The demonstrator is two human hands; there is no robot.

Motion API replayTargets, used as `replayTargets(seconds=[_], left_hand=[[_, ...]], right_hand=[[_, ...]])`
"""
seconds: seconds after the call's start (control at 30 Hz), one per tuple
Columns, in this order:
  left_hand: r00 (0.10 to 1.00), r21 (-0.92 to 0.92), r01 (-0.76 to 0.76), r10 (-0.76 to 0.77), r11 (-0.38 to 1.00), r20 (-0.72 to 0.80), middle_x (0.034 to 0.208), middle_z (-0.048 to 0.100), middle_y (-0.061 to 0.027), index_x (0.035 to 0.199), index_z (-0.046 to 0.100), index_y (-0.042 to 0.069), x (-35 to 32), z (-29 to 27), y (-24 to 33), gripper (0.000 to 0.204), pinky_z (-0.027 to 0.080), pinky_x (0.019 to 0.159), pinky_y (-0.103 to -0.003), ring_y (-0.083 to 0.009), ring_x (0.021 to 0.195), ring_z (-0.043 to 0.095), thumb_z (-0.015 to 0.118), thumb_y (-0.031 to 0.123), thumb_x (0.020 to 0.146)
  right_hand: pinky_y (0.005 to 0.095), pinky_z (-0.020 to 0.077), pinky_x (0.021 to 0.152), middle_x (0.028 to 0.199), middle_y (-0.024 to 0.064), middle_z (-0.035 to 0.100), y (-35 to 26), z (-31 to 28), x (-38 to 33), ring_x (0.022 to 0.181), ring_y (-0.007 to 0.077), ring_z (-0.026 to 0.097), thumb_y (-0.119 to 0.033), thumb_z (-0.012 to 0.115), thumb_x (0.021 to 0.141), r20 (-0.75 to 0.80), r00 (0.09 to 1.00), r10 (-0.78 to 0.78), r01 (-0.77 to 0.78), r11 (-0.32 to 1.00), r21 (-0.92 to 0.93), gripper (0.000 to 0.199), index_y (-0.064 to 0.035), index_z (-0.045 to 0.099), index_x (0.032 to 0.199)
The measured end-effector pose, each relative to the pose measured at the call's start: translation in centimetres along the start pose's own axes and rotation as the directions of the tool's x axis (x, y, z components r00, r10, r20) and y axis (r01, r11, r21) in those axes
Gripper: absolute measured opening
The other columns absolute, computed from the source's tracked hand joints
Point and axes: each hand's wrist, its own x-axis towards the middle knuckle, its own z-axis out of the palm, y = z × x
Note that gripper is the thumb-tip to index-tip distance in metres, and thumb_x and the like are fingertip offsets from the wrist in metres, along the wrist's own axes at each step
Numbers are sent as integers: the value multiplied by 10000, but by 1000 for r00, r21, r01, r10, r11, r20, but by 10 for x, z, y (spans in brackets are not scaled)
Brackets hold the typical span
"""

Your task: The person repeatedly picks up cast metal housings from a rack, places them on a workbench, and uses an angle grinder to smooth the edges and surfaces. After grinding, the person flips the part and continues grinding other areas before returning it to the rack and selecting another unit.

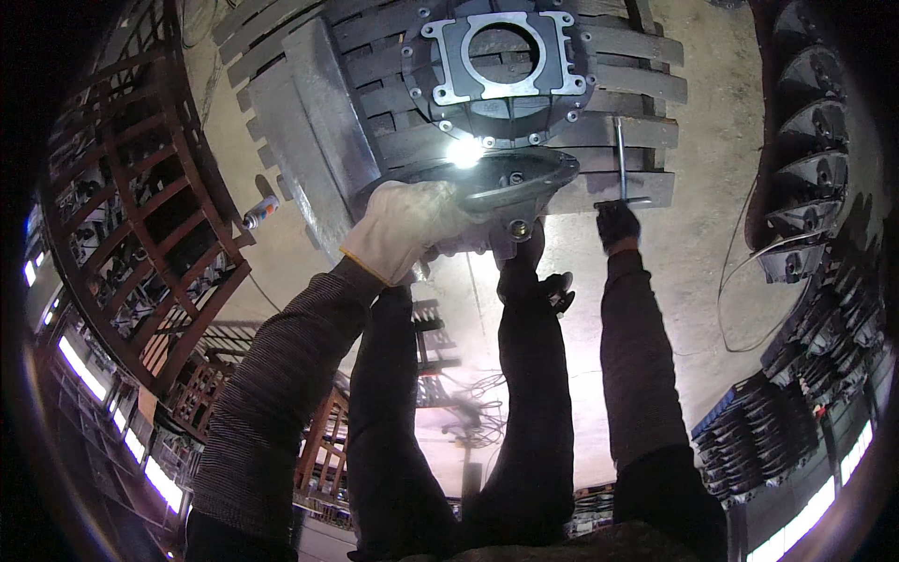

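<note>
My left hand (409, 225), in a pale work glove, is closed on the edge of a dark metal housing (520, 192). The housing is tilted up in front of my legs, with a bolt-like fitting on its near side. My right hand (618, 225), in a dark glove, grips the handle of a T-handle wrench (621, 159), its long shaft pointing away from me. The wrench is apart from the housing, to its right. Beyond the raised housing, a second cast housing (440, 70) with a round central opening lies flat on a wooden pallet (637, 82).
A wide metal plate (328, 112) leans along the pallet's left side. A spray can (260, 213) lies on the floor. Rusty metal cages (140, 215) of parts stand at left. Rows of castings (807, 169) and a loose cable (726, 272) are at right.
</note>
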Motion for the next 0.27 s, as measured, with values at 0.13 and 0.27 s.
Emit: replayTargets(seconds=[0.13,0.27], left_hand=[[996,88,-58,52,994,68,799,689,-40,1061,737,78,6,-8,2,208,540,538,-302,-156,634,704,620,248,1061],[887,347,-384,447,855,-119,974,758,-76,1078,741,87,-9,-28,-22,230,588,700,-367,-176,848,764,598,266,1066]], right_hand=[[495,485,1173,1343,132,722,-71,47,-63,1291,332,655,-372,657,1008,325,771,-548,631,729,-266,474,-124,665,1412],[639,305,1259,1632,141,482,-255,84,-114,1537,393,382,-668,580,978,460,724,-514,656,720,-228,773,-202,517,1591]])
